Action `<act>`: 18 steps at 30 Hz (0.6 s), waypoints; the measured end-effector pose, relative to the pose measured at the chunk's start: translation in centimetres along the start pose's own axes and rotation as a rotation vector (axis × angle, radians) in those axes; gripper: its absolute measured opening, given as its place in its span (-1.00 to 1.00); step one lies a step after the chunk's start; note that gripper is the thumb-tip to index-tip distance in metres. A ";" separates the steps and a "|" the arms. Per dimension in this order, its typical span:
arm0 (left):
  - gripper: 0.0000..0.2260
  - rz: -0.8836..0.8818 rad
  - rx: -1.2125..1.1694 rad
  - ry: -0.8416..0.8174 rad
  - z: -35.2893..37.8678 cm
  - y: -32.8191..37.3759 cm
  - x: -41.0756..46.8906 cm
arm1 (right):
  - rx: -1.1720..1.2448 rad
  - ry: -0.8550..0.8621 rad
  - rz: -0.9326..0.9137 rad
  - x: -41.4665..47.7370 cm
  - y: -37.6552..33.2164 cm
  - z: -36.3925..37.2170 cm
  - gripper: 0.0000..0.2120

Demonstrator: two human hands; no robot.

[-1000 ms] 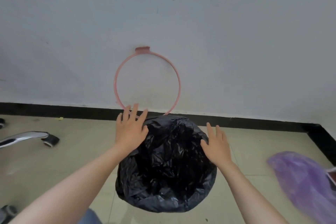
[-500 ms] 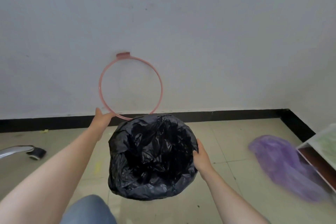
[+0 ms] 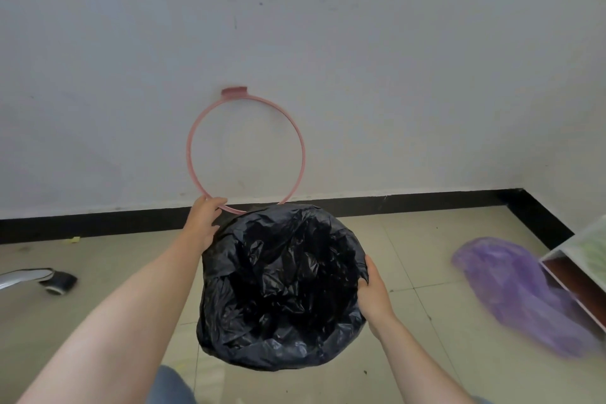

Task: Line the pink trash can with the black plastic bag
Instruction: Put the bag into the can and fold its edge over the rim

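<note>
The black plastic bag (image 3: 282, 285) covers the trash can on the floor; its mouth is spread wide and no pink wall of the can shows. A pink ring (image 3: 193, 170), the can's rim hoop, stands tilted up behind it against the white wall. My left hand (image 3: 205, 220) grips the ring's lower left edge, just above the bag. My right hand (image 3: 372, 292) holds the bag's right rim, thumb over the plastic.
A purple plastic bag (image 3: 521, 292) lies on the tiled floor at the right, beside a white cabinet corner (image 3: 577, 259). A chair leg with a black caster (image 3: 49, 279) sits at the left. A black baseboard (image 3: 410, 203) runs along the wall.
My left hand left the bag's top and closed on the pink ring's lower edge. My right hand moved from flat on the bag to gripping its right rim. The view shifted.
</note>
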State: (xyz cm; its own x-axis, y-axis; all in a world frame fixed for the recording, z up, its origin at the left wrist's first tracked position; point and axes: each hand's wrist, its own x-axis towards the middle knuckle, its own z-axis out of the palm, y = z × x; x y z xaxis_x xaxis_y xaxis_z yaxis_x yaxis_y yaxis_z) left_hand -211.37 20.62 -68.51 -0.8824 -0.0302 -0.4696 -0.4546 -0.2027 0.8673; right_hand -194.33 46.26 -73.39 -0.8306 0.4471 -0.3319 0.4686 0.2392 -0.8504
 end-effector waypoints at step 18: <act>-0.72 0.589 0.252 0.214 -1.3 4.6 -4.2 | -0.020 -0.006 -0.060 -0.7 -1.1 0.8 -0.51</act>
State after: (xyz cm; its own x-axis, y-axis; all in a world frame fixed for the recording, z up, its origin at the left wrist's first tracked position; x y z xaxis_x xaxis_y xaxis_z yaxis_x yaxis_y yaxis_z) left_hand -209.58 18.58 -62.79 -0.9601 -0.2637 0.0932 0.0573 0.1409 0.9884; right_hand -194.49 44.97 -72.57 -0.8592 0.4262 -0.2832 0.4239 0.2830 -0.8604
